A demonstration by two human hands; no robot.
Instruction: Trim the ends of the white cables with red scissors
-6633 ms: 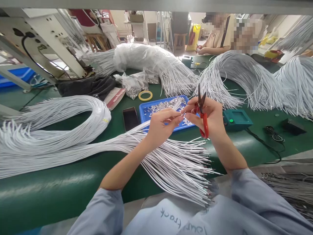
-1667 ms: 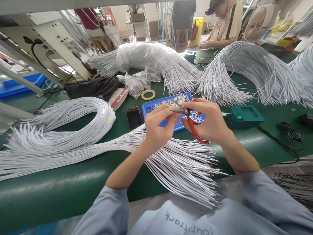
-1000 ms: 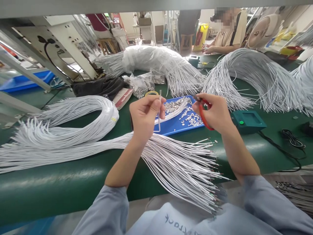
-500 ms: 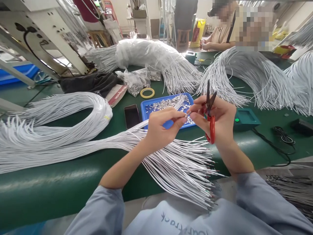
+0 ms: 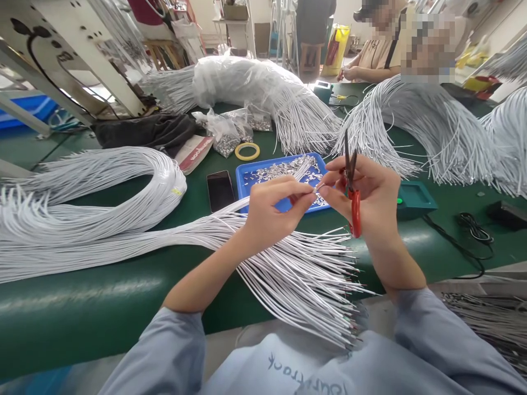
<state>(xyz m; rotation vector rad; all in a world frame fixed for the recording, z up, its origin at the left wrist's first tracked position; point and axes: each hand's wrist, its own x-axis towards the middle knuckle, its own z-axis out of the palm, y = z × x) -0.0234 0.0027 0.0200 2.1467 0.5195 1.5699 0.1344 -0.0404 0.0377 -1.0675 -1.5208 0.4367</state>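
Note:
In front of me my left hand (image 5: 275, 211) pinches what looks like a thin white cable end between thumb and forefinger. My right hand (image 5: 376, 192) has red-handled scissors (image 5: 355, 214) hooked in it, blades pointing up and slightly apart. Its thumb and forefinger close on the same spot, at a tiny piece I cannot make out clearly. Beneath the fingertips is a blue tray (image 5: 242, 189) with many small metal terminals (image 5: 269, 173) and several cable ends (image 5: 303, 169) lying in it. A fanned bundle of white cables (image 5: 300, 274) spreads below my hands.
Coiled white cables (image 5: 164, 186) lie left, beside a black phone (image 5: 220, 191). Behind are a yellow tape roll (image 5: 247, 145), bags of metal parts (image 5: 224, 137) and a plastic-wrapped cable bundle (image 5: 234, 82). A green device (image 5: 418, 197) sits right. A person (image 5: 376, 55) works across the table.
My fingertips stay together at nearly the same place, with slight finger movement. The scissors have turned a little in my right hand. The whole view has shifted slightly.

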